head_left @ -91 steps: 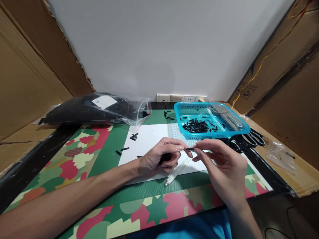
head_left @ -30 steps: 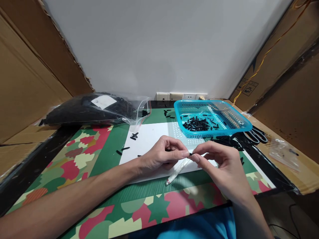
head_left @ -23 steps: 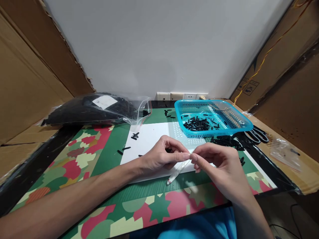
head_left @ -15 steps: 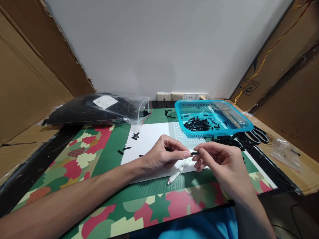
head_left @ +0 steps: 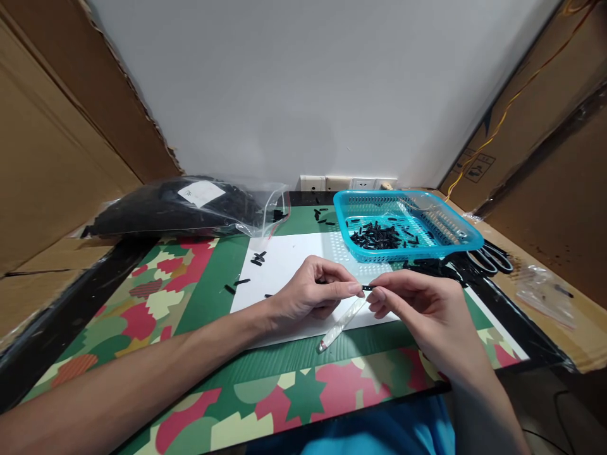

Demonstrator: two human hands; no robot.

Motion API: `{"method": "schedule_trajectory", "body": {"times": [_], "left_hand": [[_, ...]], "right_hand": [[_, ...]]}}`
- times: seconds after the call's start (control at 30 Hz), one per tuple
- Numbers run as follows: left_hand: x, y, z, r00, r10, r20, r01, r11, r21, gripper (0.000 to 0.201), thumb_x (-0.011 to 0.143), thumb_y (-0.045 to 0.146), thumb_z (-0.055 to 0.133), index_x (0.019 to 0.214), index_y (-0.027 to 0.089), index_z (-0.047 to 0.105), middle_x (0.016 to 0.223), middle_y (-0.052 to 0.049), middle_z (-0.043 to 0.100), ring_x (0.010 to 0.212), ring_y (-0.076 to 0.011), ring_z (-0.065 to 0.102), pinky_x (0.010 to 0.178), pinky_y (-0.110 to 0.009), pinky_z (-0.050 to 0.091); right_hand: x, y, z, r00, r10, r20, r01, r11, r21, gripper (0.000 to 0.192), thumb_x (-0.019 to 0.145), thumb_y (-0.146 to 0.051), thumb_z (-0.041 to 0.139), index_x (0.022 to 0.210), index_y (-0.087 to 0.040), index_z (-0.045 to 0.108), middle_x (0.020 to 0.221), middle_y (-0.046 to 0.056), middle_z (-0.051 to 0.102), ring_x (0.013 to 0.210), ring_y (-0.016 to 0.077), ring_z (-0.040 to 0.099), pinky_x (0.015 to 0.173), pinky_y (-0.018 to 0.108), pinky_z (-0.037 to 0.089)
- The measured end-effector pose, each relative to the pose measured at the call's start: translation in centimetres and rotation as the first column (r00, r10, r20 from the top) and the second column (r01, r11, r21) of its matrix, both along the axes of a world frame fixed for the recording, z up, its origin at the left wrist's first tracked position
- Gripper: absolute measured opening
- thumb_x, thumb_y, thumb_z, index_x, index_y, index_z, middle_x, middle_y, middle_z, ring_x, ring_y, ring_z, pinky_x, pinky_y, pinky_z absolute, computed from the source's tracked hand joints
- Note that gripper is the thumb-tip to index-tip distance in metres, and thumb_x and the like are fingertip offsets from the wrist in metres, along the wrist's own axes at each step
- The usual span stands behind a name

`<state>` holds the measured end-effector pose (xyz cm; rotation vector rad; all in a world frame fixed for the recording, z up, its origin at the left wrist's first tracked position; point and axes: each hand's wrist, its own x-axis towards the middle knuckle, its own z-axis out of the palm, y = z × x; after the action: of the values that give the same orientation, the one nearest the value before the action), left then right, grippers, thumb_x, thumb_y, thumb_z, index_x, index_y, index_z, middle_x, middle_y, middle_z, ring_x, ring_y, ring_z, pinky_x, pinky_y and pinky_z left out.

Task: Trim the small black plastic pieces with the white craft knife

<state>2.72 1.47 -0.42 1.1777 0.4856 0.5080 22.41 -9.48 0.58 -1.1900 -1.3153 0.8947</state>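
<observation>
A small black strip-like piece [head_left: 367, 287] spans the gap between my two hands above the white paper [head_left: 289, 259]. My left hand [head_left: 327, 289] pinches its left end between thumb and forefinger. On the other end, the thumb and forefinger of my right hand [head_left: 415, 300] are closed as well. Below the hands lies a slim whitish wrapped stick [head_left: 339, 328] with a reddish tip, slanting across the paper's front edge. Several loose black pieces [head_left: 258, 258] lie on the paper and the green mat to the left. What the piece is exactly is too small to tell.
A blue plastic basket [head_left: 408, 254] holding many black pieces [head_left: 377, 236] stands at the back right. Scissors [head_left: 488, 260] lie beside it, with a small clear bag [head_left: 545, 294] further right. A large zip bag of black items [head_left: 156, 212] rests at the back left. Cardboard walls [head_left: 545, 145] flank the table.
The right thumb and fingers have shifted slightly on the black piece, which now sits a little higher and shows less length. The left hand has barely moved.
</observation>
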Motion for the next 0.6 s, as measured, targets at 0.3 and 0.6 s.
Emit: {"method": "schedule_trajectory", "body": {"times": [0.3,0.6], "left_hand": [[0.00,0.07,-0.03,0.999,-0.032,0.024,0.033,0.999,-0.020,0.025,0.083,0.035,0.092,0.082,0.011,0.082,0.044,0.008,0.042,0.039,-0.0029,0.026,0.037,-0.017,0.019],[-0.04,0.21,-0.17,0.999,-0.047,0.024,0.048,0.999,-0.014,0.024,0.083,0.034,0.091,0.082,0.012,0.082,0.043,0.008,0.042,0.038,-0.0031,0.025,0.036,-0.017,0.019]], "right_hand": [[0.02,0.04,-0.04,1.000,0.015,-0.018,-0.016,1.000,-0.016,0.013,0.101,-0.031,0.076,0.096,-0.021,0.085,0.081,0.003,0.082,0.070,0.0166,0.076,0.068,0.024,0.063],[0.11,-0.04,0.06,1.000,0.016,-0.008,-0.016,0.999,-0.036,0.015,0.100,-0.033,0.077,0.094,-0.021,0.084,0.082,0.003,0.081,0.070,0.0169,0.075,0.068,0.024,0.062]]}}
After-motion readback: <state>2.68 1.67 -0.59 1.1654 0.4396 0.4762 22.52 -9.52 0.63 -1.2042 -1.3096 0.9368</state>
